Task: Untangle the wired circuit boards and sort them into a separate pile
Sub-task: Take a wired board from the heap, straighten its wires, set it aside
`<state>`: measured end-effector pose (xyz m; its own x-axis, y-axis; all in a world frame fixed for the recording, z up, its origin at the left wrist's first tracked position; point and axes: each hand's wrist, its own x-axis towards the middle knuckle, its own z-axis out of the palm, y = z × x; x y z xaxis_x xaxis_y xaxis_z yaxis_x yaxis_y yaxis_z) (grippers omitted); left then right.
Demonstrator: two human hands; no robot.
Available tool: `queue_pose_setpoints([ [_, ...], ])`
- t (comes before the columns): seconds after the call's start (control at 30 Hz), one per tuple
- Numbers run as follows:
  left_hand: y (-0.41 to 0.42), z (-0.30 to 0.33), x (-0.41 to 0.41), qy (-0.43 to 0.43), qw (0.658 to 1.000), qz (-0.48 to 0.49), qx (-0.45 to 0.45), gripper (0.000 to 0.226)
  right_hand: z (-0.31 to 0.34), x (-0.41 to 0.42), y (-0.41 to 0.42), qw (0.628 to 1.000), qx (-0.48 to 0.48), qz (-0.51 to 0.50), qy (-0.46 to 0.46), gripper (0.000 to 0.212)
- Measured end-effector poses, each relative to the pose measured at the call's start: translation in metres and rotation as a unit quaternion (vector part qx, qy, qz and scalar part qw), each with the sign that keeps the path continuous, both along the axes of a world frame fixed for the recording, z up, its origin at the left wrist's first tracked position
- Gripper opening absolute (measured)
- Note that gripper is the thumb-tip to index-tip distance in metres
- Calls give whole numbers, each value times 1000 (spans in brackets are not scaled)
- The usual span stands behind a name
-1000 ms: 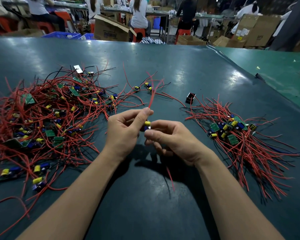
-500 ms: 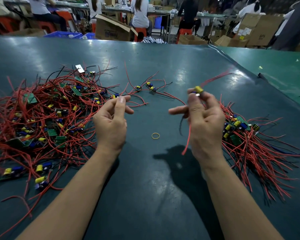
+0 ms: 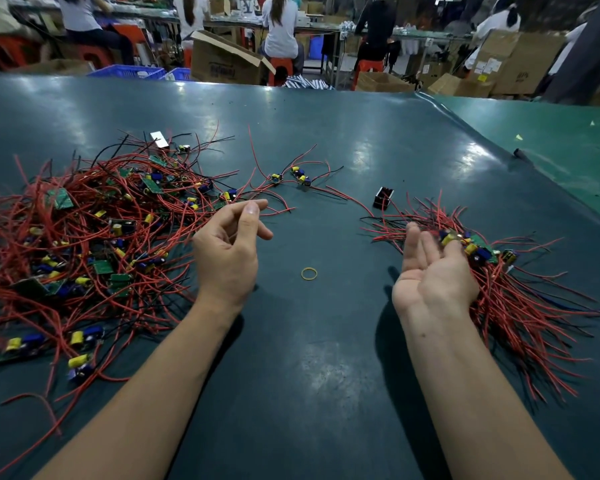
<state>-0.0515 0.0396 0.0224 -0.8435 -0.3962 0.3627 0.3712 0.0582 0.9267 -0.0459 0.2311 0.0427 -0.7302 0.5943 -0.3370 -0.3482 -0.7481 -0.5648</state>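
A person's two bare forearms reach in from the bottom of the frame over a dark green table [image 3: 326, 393]. The left hand [image 3: 227, 251], at centre, hangs above the surface with fingers loosely curled, holding nothing. The right hand [image 3: 433, 271] lies palm up, fingers straight, at the edge of the sorted pile [image 3: 520, 292] at right. The tangled heap [image 3: 94, 237] of red-wired circuit boards fills the left. A yellow rubber band [image 3: 309, 273] lies between the hands, a small black part [image 3: 383, 198] above it.
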Motion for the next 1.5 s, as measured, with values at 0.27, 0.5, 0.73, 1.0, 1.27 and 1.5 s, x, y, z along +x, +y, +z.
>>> queue_pose_setpoints([
  [0.27, 1, -2, 0, -19, 999, -2, -43, 18, 1, 5, -10, 979, 47, 177, -84, 27],
  [0.5, -19, -6, 2, -123, 841, 274, -450, 25, -4, 1, -23, 957, 163, 227, -84, 6],
  [0.73, -51, -12, -9, -327, 706, 273, -566, 42, -10, 0, -29, 921, 243, 292, -82, 7],
  [1.0, -51, -9, -10, -243, 775, 310, -495, 23, -12, 1, -34, 893, 276, 349, -59, 5],
  [1.27, -27, 7, 4, 25, 878, 320, -356, 15, -18, 3, -43, 831, 381, 404, -26, 8],
  [1.5, 10, 2, 27, 255, 902, -50, -345, 21, -29, 3, -45, 739, 534, 409, 43, 69],
])
